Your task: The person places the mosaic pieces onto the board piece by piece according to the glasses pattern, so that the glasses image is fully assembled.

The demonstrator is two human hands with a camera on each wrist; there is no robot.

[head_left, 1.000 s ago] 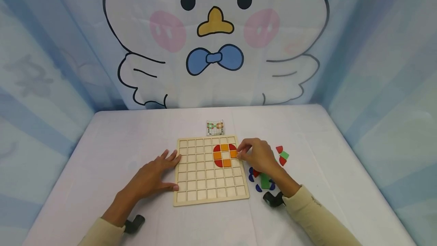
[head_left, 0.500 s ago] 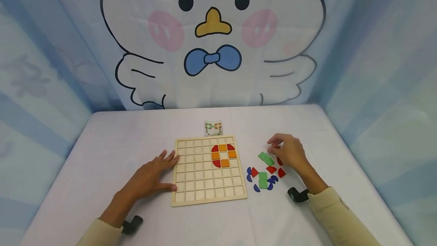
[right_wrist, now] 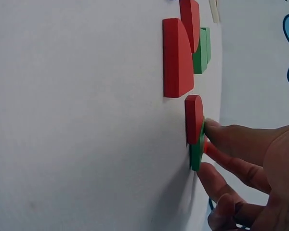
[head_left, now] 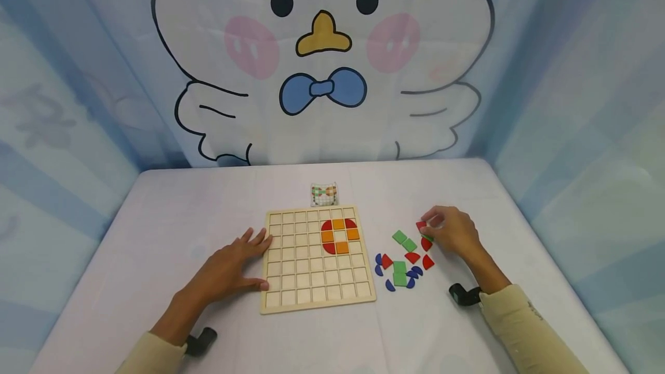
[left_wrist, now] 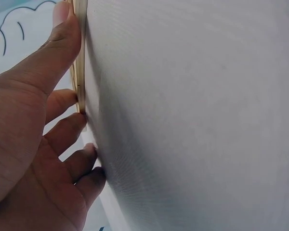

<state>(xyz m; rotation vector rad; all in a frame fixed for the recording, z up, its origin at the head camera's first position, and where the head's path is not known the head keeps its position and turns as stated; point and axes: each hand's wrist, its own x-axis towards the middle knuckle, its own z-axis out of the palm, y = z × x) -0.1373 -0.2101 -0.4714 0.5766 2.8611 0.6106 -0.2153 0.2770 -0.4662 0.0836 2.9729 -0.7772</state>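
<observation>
A wooden grid board (head_left: 312, 281) lies on the table, with orange squares (head_left: 342, 247) and red quarter-circle tiles (head_left: 329, 248) set in its upper right cells. My left hand (head_left: 228, 270) rests at the board's left side, fingers spread; in the left wrist view its thumb (left_wrist: 62, 33) and fingertips meet the wooden edge. To the right, my right hand (head_left: 454, 232) pinches a loose red quarter-circle tile (head_left: 421, 225) with thumb and finger. Beside that tile lie a green square (right_wrist: 195, 156), partly hidden by the hand, and another red quarter-circle (right_wrist: 194, 118).
Between the board and my right hand are scattered green squares (head_left: 400, 274), more red quarter-circles (head_left: 428, 262) and several blue half-round pieces (head_left: 390, 285). A small pattern card (head_left: 324, 194) sits behind the board. Printed curtains (head_left: 322, 131) enclose the table.
My right hand has moved from the board's right edge out to the loose tiles and closed its fingertips on a red one. The left hand stays at the board.
</observation>
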